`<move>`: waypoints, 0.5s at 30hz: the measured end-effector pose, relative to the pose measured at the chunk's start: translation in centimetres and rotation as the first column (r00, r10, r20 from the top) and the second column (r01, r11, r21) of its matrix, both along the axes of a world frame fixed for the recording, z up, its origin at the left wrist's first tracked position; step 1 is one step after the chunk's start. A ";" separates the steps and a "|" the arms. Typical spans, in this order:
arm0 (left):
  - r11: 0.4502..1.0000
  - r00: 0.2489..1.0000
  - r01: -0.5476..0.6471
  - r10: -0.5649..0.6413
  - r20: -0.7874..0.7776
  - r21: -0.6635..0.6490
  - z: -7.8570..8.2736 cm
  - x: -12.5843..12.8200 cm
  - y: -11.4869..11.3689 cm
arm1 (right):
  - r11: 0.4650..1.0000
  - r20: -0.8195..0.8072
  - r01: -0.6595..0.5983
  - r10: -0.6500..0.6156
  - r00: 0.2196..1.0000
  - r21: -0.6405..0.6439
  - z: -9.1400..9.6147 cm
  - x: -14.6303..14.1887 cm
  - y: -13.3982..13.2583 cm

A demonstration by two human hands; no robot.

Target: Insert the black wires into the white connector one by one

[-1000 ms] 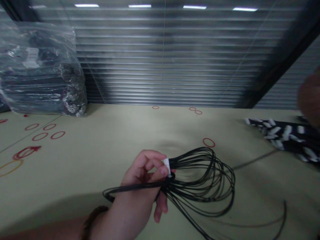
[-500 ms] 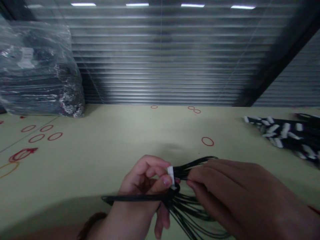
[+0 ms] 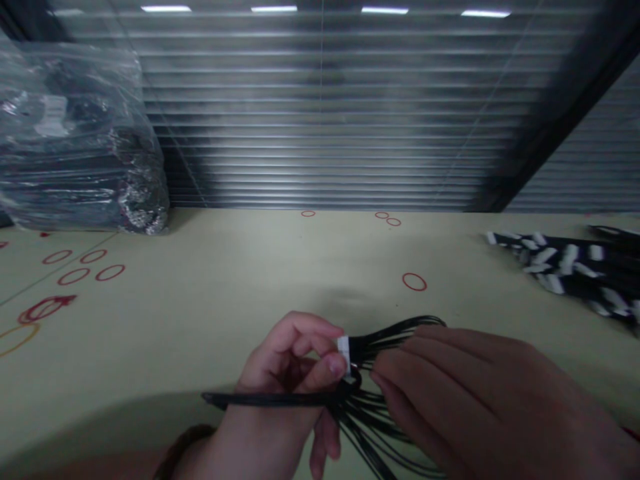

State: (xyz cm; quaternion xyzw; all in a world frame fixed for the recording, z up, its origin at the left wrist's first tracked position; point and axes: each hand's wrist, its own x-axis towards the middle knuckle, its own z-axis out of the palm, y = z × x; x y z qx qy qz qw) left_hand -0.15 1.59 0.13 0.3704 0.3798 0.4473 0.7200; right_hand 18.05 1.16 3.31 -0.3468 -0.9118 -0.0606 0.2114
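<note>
My left hand [image 3: 295,373] pinches a white connector [image 3: 344,355] between thumb and fingers. A bundle of thin black wires [image 3: 380,340] runs from the connector to the right. More black wires fan out below it, gathered into a black bound bundle [image 3: 270,399] that crosses my left wrist. To the right, my right hand [image 3: 465,393] is closed over the wires, thumb and index finger pressed together close to the connector. What sits between those fingertips is hidden.
A clear plastic bag [image 3: 80,140] of dark bundles stands at the back left. At the right lies a pile of black cables with white ends [image 3: 570,263]. The pale table [image 3: 250,267] bears red drawn circles and ends at window blinds [image 3: 320,133].
My right hand has shifted slightly down, and its fingertips sit a little farther from the wires by the connector. My left hand keeps its grip, almost unmoved.
</note>
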 end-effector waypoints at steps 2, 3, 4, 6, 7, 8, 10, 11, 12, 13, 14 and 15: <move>1.000 1.000 0.011 -0.011 0.020 0.014 -0.1 0.0 0.0 | 0.999 -0.006 -0.004 0.004 1.000 0.035 0.3 -0.3 0.0; 1.000 1.000 0.017 -0.017 0.025 0.015 -0.2 -0.1 -0.1 | 0.999 -0.005 -0.005 0.005 1.000 0.033 0.5 -0.5 0.1; 1.000 0.999 0.025 -0.026 0.030 0.014 -0.3 -0.1 -0.1 | 0.999 -0.016 -0.012 0.013 1.000 0.033 0.6 -0.7 0.1; 0.999 0.999 0.042 -0.043 0.033 0.004 -0.5 -0.1 -0.2 | 1.000 -0.019 -0.022 0.021 1.000 -0.018 0.7 -1.1 0.3; 0.999 0.998 0.048 -0.048 0.028 -0.002 -0.6 -0.1 -0.2 | 0.999 -0.016 -0.025 0.024 1.000 -0.048 0.7 -1.2 0.4; 0.999 0.999 0.048 -0.048 0.018 -0.008 -0.6 0.0 -0.1 | 0.997 -0.008 -0.028 0.028 1.000 -0.069 0.8 -1.3 0.5; 1.000 1.000 0.013 -0.013 -0.014 -0.007 -0.4 0.2 0.0 | 1.000 -0.003 -0.016 0.016 1.000 -0.021 1.1 -1.1 0.5; 1.000 0.999 -0.021 0.021 -0.032 0.003 -0.3 0.3 0.1 | 0.999 -0.011 0.005 -0.004 1.000 0.041 1.2 -0.8 0.5; 0.998 0.997 -0.059 0.060 -0.048 0.025 -0.2 0.5 0.2 | 0.993 -0.034 0.031 -0.027 0.999 0.110 1.4 -0.3 0.3; 0.994 0.993 -0.097 0.100 -0.065 0.049 -0.1 0.6 0.3 | 0.987 -0.057 0.054 -0.046 0.997 0.152 1.4 0.3 0.1; 0.989 0.988 -0.126 0.132 -0.079 0.074 0.0 0.7 0.5 | 0.986 -0.060 0.056 -0.048 0.997 0.156 1.3 1.1 -0.1; 0.985 0.983 -0.148 0.157 -0.091 0.094 0.0 0.7 0.5 | 0.991 -0.041 0.040 -0.035 0.999 0.129 1.0 2.0 -0.4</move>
